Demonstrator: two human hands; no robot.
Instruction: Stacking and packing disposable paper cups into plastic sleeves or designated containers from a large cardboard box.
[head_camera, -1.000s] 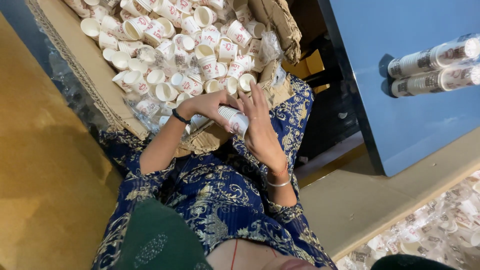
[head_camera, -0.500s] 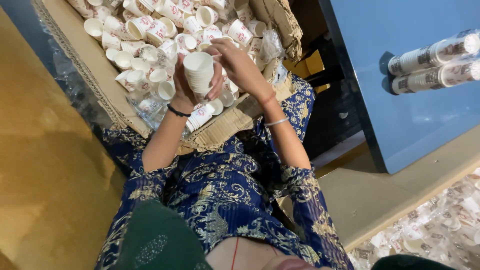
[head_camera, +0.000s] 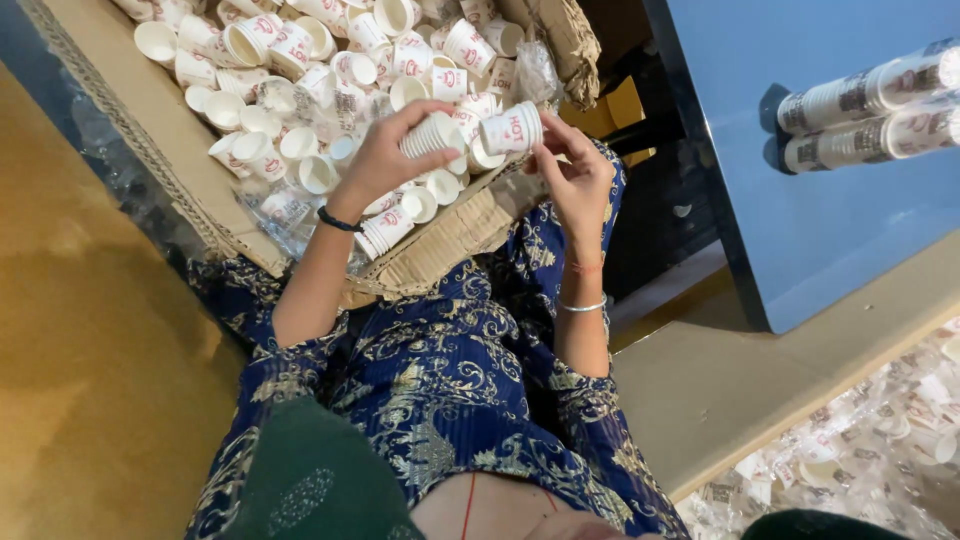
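Paper cups: small white cups with red print, lying loose in a heap and pointing every way, some on their sides, some mouth up.
Stack in left hand: a short nested stack of cups (head_camera: 432, 135), ribbed where the rims overlap, lying sideways in the grip, mouths toward the right hand.
Single cup: one white cup with red print (head_camera: 512, 128), on its side, just beside the stack's open end; a narrow gap seems to part them, though I cannot tell for sure.
Left hand: the left hand (head_camera: 385, 155) is closed around the stack, thumb under, fingers over the top; a dark band circles the wrist.
Right hand: the right hand (head_camera: 578, 180) pinches the single cup at its base between thumb and fingertips; thin bangles sit on the forearm.
Cardboard box: the cardboard box (head_camera: 130, 130) holding the heap lies beneath and beyond both hands, its torn front edge just below them.
Lap: blue patterned fabric (head_camera: 450, 370) lies nearer than the hands.
Wrapped sleeves: two long cup sleeves (head_camera: 870, 110) lie far to the right of the right hand on a blue surface (head_camera: 800, 220).
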